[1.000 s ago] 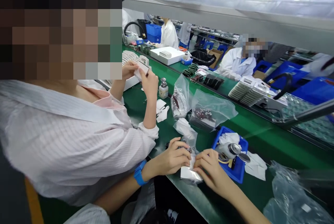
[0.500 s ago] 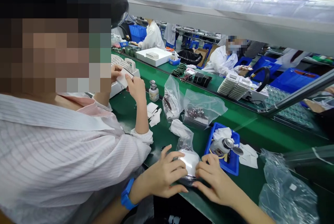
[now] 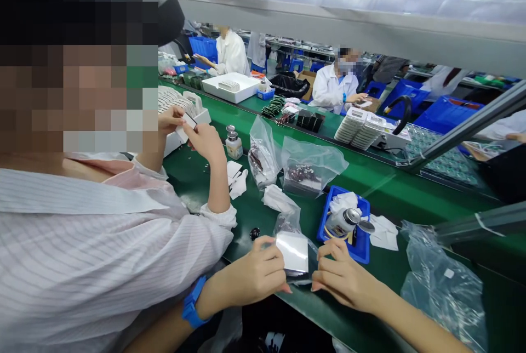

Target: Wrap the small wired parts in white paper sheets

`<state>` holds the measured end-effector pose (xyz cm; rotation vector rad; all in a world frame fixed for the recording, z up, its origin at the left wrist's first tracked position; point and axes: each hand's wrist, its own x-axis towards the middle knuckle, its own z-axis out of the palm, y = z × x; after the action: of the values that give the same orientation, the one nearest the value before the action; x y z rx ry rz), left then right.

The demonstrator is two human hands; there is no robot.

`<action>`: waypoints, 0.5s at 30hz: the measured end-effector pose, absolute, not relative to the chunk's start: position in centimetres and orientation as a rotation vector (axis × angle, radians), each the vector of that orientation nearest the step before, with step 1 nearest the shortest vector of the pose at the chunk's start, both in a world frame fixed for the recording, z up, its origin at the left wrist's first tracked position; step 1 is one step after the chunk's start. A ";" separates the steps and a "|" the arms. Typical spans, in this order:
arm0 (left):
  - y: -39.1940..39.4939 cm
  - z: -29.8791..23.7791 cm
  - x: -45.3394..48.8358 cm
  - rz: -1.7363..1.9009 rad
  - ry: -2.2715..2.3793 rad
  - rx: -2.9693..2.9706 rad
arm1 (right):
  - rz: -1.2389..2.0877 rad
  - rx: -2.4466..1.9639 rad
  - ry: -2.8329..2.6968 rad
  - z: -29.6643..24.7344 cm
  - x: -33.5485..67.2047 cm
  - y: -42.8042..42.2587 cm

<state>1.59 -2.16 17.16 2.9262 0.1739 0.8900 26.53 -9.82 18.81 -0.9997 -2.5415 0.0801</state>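
Observation:
A stack of shiny, silvery-white square sheets (image 3: 292,253) lies at the bench's front edge, with a clear plastic bag (image 3: 311,258) around or under it. My left hand (image 3: 259,269), blue band at the wrist, is closed at the stack's left edge; its fingertips are partly hidden. At the right, the curled fingers and thumb of my right hand (image 3: 347,276) pinch the side of the bag, apart from the sheets. Behind the stack lies a crumpled white wrapping (image 3: 280,199). A small black round item (image 3: 255,233) sits beyond my left hand.
A blue tray (image 3: 365,246) holds a dispenser bottle (image 3: 341,222) and tissues. Two clear bags of parts (image 3: 263,158) (image 3: 310,169) stand behind. An empty-looking plastic bag (image 3: 444,287) lies right. A co-worker's sleeve (image 3: 197,232) is close at left, their hands (image 3: 205,142) holding a white piece.
My hands have moved apart, the right one drawing the bag's side rightward. The stack's shiny top is now more fully uncovered by my fingers. The view has shifted slightly.

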 end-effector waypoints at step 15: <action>-4.0 7.6 2.2 1.268 0.739 2.118 | 0.169 -1.118 -2.472 22.2 24.0 -8.9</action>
<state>2.25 -4.00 7.65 2.1175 0.7393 1.2675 24.04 -8.90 22.19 -1.1180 -2.4723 0.1695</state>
